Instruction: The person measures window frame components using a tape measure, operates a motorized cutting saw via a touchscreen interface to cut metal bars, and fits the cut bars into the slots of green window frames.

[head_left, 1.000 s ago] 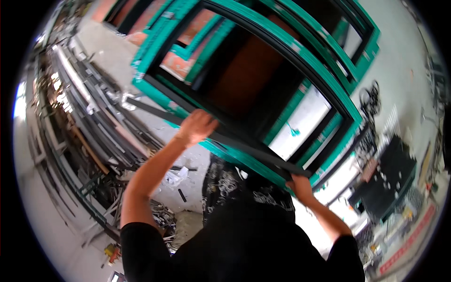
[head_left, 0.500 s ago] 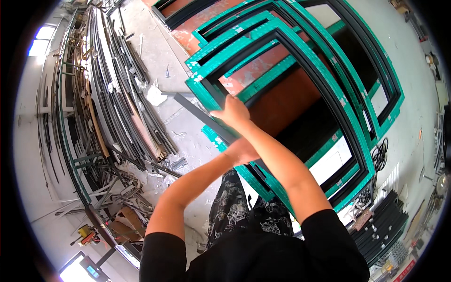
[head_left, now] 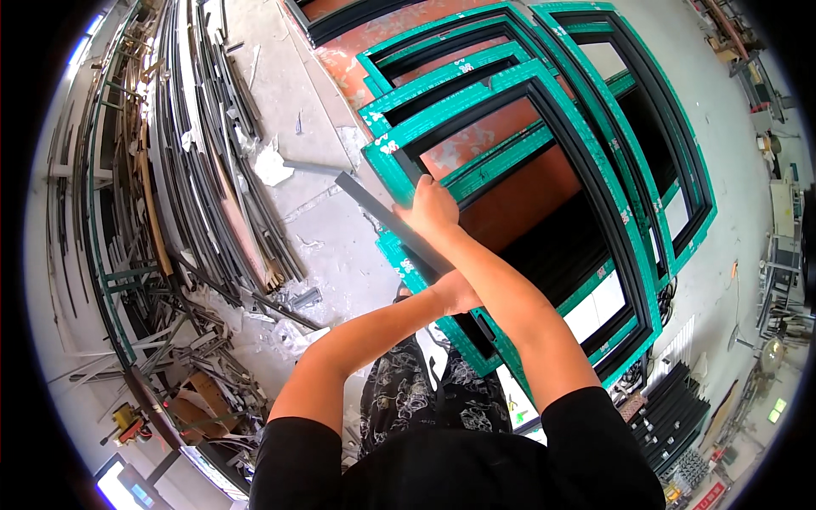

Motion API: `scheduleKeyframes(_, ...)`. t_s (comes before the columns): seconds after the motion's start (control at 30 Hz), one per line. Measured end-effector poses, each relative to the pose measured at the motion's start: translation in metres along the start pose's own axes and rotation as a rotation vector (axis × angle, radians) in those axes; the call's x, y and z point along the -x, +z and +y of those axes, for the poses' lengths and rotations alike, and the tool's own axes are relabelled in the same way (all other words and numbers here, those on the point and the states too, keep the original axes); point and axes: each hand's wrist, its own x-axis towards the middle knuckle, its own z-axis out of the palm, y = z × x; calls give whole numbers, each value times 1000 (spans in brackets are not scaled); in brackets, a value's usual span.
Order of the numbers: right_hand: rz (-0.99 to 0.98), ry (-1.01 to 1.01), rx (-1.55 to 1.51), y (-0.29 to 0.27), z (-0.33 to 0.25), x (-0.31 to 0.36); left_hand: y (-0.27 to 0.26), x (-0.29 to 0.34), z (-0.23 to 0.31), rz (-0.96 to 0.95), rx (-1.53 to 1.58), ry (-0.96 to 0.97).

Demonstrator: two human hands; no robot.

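A dark grey strip [head_left: 374, 202] slants across the left side of a green-and-black window frame [head_left: 501, 92], its far end sticking out past the frame. My right hand [head_left: 432, 211] is closed around the strip, with the thumb side up near the frame's inner edge. Nearer to me, my left hand [head_left: 456, 291] rests by the strip's near end, against the frame's left side. The right forearm crosses over it and hides its fingers, so its grip does not show. Several similar frames lie beneath and beyond this one.
Long metal and dark profiles [head_left: 200, 144] fill a rack on the left, with offcuts and plastic scraps [head_left: 293, 336] on the floor. Black bars [head_left: 676, 416] are stacked at the lower right. Another green frame [head_left: 680, 127] lies at the right.
The whole view has shifted, with the frames now tilted slightly differently. My right hand sits a little closer to the strip's far end. Both hands stay at the frame's left side.
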Motion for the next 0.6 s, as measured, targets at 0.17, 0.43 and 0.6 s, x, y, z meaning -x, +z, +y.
scheduleKeyframes(0.17,-64,-35,-443,21,25,-45,-8,-4,-5,127,-1534,778)
scheduleKeyframes(0.43,-179,137,-475,8,-5,-75,-15,0,1,-2,-1334,715)
scheduleKeyframes(0.6,-248,97,-330,8,1,-81,-10,-15,-22,17,-1326,767)
